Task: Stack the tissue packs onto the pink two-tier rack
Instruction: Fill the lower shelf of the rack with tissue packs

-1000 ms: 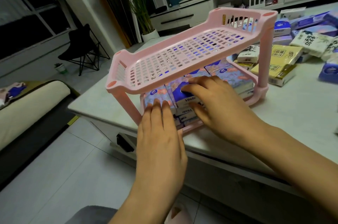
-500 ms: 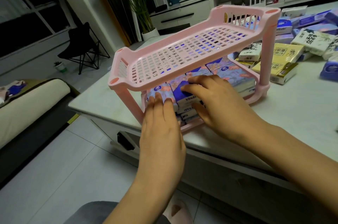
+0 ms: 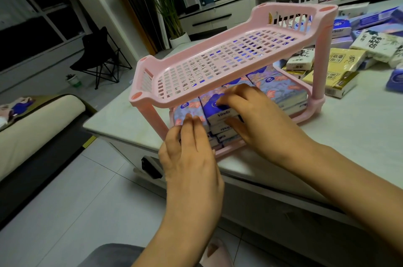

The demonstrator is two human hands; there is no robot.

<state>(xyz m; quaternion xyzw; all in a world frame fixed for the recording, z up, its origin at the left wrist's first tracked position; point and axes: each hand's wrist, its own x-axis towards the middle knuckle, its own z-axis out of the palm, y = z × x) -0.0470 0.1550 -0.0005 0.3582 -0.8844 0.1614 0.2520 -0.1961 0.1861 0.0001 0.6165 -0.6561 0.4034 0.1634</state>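
Indoors, living rm: pale stone-look table (image 3: 359, 131) over grey floor tiles (image 3: 76, 201). Behind the pink rack (image 3: 218, 64) are a black folding chair (image 3: 98, 57), tall potted plant (image 3: 168, 5) and white TV cabinet (image 3: 218, 18). Rack stands at table's near corner. Its btm tier holds blue floral Vinda tissue packs (image 3: 281, 92), stacked several deep, filling it side to side. Right of rack, loose on table: yellow packs (image 3: 331, 74), white ink-print pack (image 3: 377, 46), more blue packs (image 3: 394, 80). Both hands at rack's front, under the top tier. L hand (image 3: 192, 157): fingers straight, together, tips pressed on the leftmost stack (image 3: 185, 107). R hand (image 3: 259, 120): fingers curled over the top middle pack (image 3: 220, 113), thumb under its front edge, pinching it.
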